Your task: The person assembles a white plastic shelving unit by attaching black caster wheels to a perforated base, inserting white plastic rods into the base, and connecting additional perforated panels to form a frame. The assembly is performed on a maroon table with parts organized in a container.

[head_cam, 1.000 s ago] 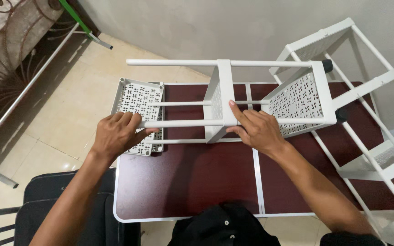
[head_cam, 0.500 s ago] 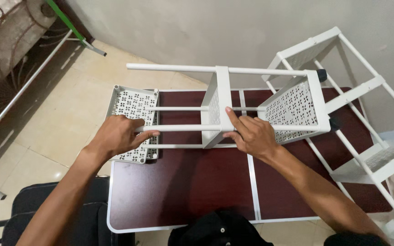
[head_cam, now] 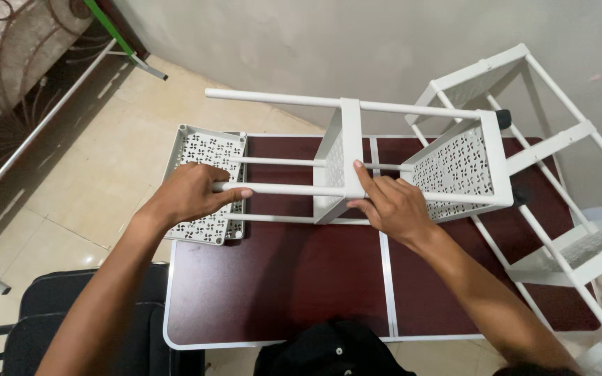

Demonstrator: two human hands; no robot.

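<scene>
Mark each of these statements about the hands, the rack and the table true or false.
1. The left hand grips a white tube of the rack. True.
2. The right hand rests flat on the table. False: its grip is on the rack, near the middle shelf.
3. The rack stands upright. False: it lies on its side across the table.
4. A loose perforated shelf lies at the table's left end. True.
5. The tabletop is green. False: it is dark red-brown with a white edge.
</scene>
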